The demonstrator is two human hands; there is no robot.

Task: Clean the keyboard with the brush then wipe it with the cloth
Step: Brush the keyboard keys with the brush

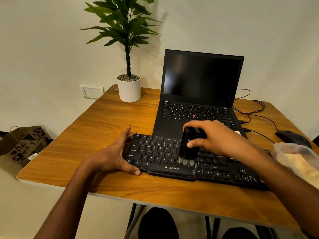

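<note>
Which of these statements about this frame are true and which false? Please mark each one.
1. The right hand holds the brush with its bristles on the keyboard. True.
2. The left hand is lifting the keyboard off the table. False: it braces the keyboard's left end, thumb at the near edge, and the keyboard lies flat.
3. The laptop screen is lit and shows a document. False: the screen is dark.
4. A potted plant stands at the table's far edge, left of the laptop. True.
5. The mouse sits between the two hands. False: it lies at the table's right, beyond the right arm.
</note>
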